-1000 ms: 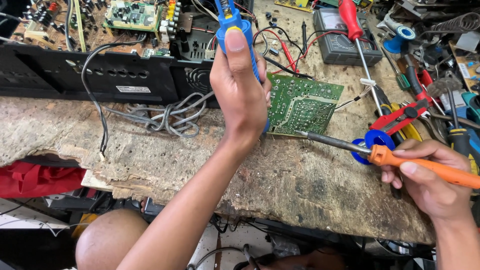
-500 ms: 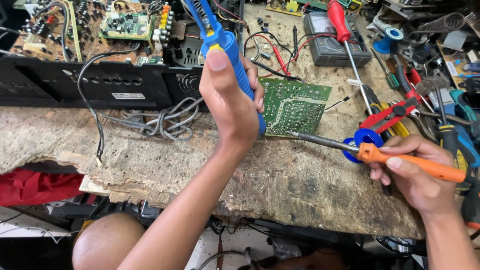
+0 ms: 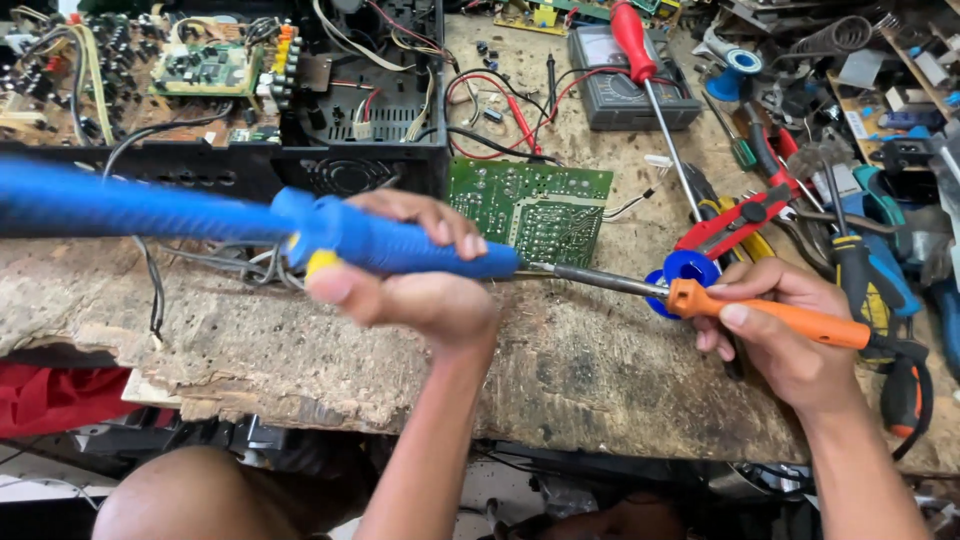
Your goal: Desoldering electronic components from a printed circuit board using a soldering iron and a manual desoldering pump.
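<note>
Blue desoldering pump [image 3: 400, 245] in clenched left grip [image 3: 420, 280], orange soldering iron [image 3: 770, 315] in right [image 3: 780, 330].

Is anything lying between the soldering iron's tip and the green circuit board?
Yes. The left hand holds a blue desoldering pump across the bench, its nose meeting the soldering iron tip in front of the green circuit board. The right hand holds the iron's orange handle.
</note>
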